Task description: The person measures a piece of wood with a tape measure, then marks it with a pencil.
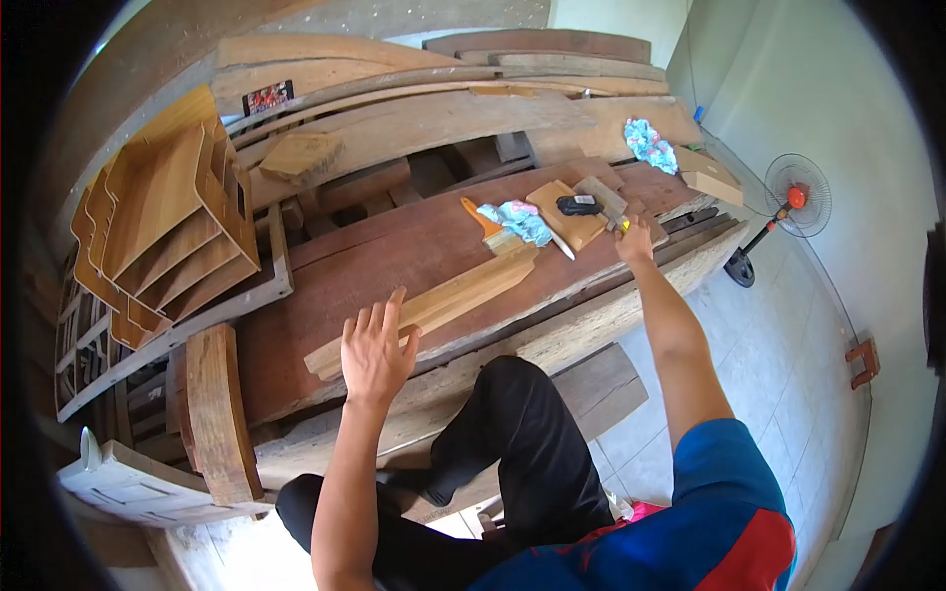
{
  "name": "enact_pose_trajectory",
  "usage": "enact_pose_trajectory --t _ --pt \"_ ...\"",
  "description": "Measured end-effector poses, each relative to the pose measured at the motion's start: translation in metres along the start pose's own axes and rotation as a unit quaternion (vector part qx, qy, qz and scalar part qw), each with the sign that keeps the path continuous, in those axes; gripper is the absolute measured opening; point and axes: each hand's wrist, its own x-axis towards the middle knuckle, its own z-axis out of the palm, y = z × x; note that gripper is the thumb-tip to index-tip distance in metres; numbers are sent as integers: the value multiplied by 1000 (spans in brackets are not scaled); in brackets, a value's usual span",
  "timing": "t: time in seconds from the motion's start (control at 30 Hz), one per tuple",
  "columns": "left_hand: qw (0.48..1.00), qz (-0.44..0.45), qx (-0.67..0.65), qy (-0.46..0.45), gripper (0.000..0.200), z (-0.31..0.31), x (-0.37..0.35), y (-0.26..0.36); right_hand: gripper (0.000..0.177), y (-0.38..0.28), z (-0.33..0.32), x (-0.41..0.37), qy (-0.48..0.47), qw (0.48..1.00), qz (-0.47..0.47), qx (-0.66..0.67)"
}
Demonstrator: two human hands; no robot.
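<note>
1. Two bare hands are apart from where I stand: the left hand (376, 357) is spread, fingers parted, at the near end of the pale wooden strip (458, 302).
2. The right hand (635, 242) is curled at a small yellow item (624, 226); I cannot tell if it grips.
3. The strip lies on the reddish-brown plank (365, 253). It looks stiff, fairly light, hardly fragile; I'd take its long edges near the middle.

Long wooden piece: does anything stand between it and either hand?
Nothing visible stands between the long wooden piece and the left hand. Toward the right hand, the slim white stick and tan block lie between.
</note>
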Motion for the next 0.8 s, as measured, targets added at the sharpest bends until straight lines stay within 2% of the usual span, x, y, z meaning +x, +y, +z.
enact_pose_trajectory --t 0.03,0.13,0.23,0.27,0.37,0.4,0.5,0.6,0.7,0.73,0.8 --pt "1000 4 -2 -3 63 1 0 -1 44 -3 7 -6 -17 997 -64 -44" --pt "1000 2 1 -16 62 0 6 -6 48 -23 23 -34 -40 979 -155 -128" --pt "1000 0 8 -4 62 3 13 -11 51 -33 9 -42 -120 967 -151 -169" --pt "1000 -7 9 -10 63 5 15 -13 48 -43 -9 -45 -120 971 -148 -147" --pt "1000 -11 11 -3 63 10 17 -15 45 -80 -61 -54 -168 960 -107 -198" --pt "1000 -8 16 4 63 11 16 -15 44 -93 -69 -51 -183 940 -110 -267" --pt "999 -28 18 -13 61 11 18 -13 39 -123 -78 -59 -177 940 -184 -224" --pt "999 -29 15 -8 61 14 17 -11 36 -130 -37 -66 -93 929 -358 -28" --pt "1000 -21 18 8 60 15 18 -16 35 -126 16 -67 -2 951 -306 -51" --pt "1000 -20 18 11 60 15 18 -17 42 -129 19 -63 -28 959 -273 -64" --pt "1000 -16 19 16 59 16 16 -18 46 -136 19 -56 -103 972 -181 -107"
